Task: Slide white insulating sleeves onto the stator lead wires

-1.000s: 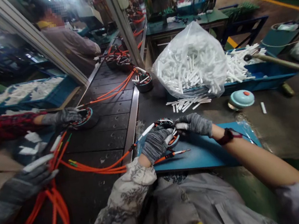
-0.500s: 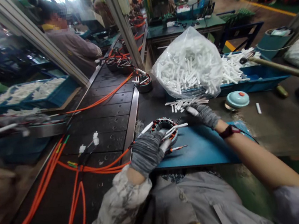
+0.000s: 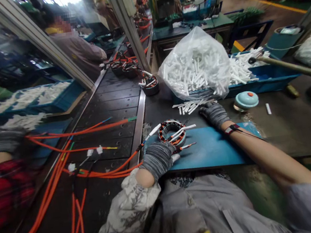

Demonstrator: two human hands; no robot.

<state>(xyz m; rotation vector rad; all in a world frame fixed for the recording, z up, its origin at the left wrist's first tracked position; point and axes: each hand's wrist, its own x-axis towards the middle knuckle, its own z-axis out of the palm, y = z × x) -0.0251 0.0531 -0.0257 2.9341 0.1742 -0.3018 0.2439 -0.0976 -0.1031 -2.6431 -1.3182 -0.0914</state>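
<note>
White sleeve across wound ring, pointing right; left hand, fingers grasping ring; right hand, grip unclear.

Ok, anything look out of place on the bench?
A short white tube lies alone on the dark workbench, right of the pale-blue domed container; it looks stray, apart from the loose white tubes.

Your left hand, in a grey knit glove, lay palm down with its fingers forward and its wrist bent. Your right arm reached forward, bare from glove to elbow, and your gloved right hand pointed ahead, its fingertips low and partly hidden.
</note>
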